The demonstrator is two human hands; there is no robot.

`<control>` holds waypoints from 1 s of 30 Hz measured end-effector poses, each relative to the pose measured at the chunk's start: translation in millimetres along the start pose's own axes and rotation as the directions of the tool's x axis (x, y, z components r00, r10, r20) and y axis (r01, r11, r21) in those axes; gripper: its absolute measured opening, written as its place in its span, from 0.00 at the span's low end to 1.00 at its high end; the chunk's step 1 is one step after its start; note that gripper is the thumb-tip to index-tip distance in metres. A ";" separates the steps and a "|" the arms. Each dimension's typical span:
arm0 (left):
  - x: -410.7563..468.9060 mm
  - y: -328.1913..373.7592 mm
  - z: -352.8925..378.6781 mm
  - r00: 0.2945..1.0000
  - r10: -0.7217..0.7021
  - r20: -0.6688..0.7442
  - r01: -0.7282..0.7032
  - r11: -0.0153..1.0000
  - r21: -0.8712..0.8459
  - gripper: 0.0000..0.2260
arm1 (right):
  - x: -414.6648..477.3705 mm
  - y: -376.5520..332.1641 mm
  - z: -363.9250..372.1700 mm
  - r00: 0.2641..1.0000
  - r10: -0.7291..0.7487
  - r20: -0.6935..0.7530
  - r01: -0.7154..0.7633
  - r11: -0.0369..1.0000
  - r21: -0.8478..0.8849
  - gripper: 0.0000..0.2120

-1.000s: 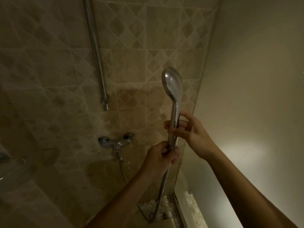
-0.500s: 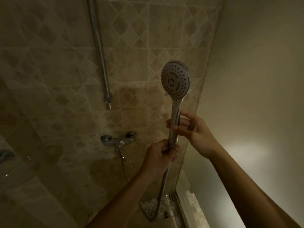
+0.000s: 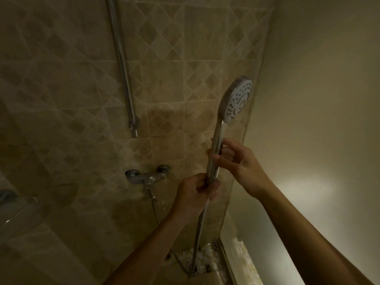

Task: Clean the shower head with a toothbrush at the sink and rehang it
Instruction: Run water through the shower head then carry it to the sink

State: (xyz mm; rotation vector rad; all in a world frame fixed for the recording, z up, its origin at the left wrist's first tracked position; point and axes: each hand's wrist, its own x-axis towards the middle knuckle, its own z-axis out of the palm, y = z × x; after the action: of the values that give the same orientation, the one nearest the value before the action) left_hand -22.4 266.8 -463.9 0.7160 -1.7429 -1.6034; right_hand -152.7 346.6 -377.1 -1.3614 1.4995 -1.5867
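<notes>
The chrome shower head (image 3: 236, 101) stands upright in front of the tiled wall, its white nozzle face turned to the right and a bit toward me. My left hand (image 3: 195, 194) is closed around the bottom of its handle where the metal hose (image 3: 198, 229) joins. My right hand (image 3: 240, 163) pinches the handle's middle with fingertips and thumb. The hose drops down to the shower floor. No toothbrush or sink is in view.
A chrome riser rail (image 3: 121, 64) runs down the wall left of the shower head. The mixer tap (image 3: 147, 175) is mounted below it, with a hose hanging from its outlet. A plain wall (image 3: 318, 99) closes the right side. A patterned floor strip (image 3: 205, 258) lies below.
The shower head has been twisted about its handle: first its chrome back faced me, then the nozzle face, now the face points right. Both hands stayed on the handle.
</notes>
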 end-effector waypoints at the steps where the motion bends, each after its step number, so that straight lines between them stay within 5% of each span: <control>1: -0.7 0.1 -0.3 1.000 0.008 0.009 -0.008 1.000 0.011 0.03 | 0.2 -0.6 1.6 0.999 -0.018 -0.039 0.014 0.996 -0.085 0.14; 5: -4.0 1.2 -1.4 0.999 0.028 0.026 -0.029 0.999 0.042 0.05 | 1.3 -2.3 4.2 0.989 -0.070 -0.132 0.036 0.969 -0.244 0.15; 11: -4.1 0.7 2.1 1.000 0.019 0.014 -0.019 1.000 0.007 0.06 | -2.4 -4.7 -1.9 1.000 0.014 -0.010 -0.014 0.998 0.064 0.21; 15: -5.0 -2.1 5.8 1.000 0.021 0.015 -0.021 1.000 0.001 0.03 | -2.6 -5.3 2.5 0.997 -0.031 -0.070 0.021 0.991 -0.135 0.16; 19: -5.8 -4.9 3.2 0.999 0.040 0.026 -0.041 0.998 0.043 0.04 | -0.7 -4.1 3.6 0.981 -0.025 -0.192 -0.014 0.980 -0.200 0.22; 26: -7.6 -7.3 3.7 0.996 0.070 0.047 -0.073 0.996 0.048 0.03 | -9.0 -6.8 -5.2 0.995 0.095 0.003 -0.095 0.988 0.123 0.23; 30: -10.6 -6.6 6.8 0.998 0.061 0.027 -0.062 0.996 0.066 0.04 | -10.0 -3.3 2.1 0.988 -0.007 -0.152 -0.026 0.976 -0.216 0.20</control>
State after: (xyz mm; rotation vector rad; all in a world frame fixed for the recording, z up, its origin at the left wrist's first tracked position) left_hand -21.2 278.5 -471.8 0.6700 -1.8263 -1.5250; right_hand -146.7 355.5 -377.1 -1.3721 1.8140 -1.5878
